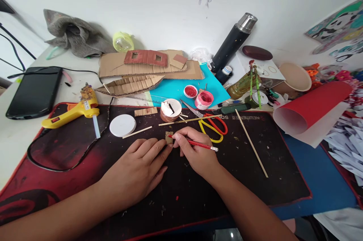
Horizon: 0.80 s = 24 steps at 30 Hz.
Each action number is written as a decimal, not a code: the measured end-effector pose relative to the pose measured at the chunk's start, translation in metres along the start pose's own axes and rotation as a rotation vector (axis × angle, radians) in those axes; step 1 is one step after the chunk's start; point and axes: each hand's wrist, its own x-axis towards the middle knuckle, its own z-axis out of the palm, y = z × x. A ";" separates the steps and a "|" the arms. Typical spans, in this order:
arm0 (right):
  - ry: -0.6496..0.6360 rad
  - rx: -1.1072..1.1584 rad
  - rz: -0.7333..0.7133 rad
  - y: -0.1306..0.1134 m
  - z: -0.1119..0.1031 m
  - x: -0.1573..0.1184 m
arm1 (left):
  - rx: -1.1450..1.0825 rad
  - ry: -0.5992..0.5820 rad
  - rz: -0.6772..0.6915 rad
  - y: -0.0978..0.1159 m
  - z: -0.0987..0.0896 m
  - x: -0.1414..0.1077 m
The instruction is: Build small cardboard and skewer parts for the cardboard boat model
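Note:
My right hand (pixel 195 152) pinches a red pencil (pixel 202 145), its white eraser end pointing right and its tip on a small piece of cardboard (pixel 168 137). My left hand (pixel 141 165) lies palm down on the black and red desk mat (pixel 221 195), fingers stretched out, with the fingertips touching the near edge of that cardboard piece. Just beyond are a round jar (pixel 171 109) with something white and black on top, a corrugated strip (pixel 146 111) and thin wooden sticks (pixel 137 132). Scissors (pixel 215 127) with yellow and red handles lie beyond my right hand.
A yellow glue gun (pixel 73 114) and a white lid (pixel 123 125) lie left. Behind are a boat-shaped cardboard piece (pixel 130 86), a painted panel (pixel 146 58), an open red paint pot (pixel 204 99) and a black flask (pixel 234 42). Rolled red paper (pixel 314 104) stands right.

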 end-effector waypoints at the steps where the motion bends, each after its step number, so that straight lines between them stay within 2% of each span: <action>1: 0.001 -0.005 0.005 0.000 0.000 0.000 | 0.002 0.002 0.001 0.000 0.000 0.000; 24: 0.021 -0.006 0.029 0.001 -0.002 0.000 | 0.008 0.006 0.005 0.000 0.000 0.001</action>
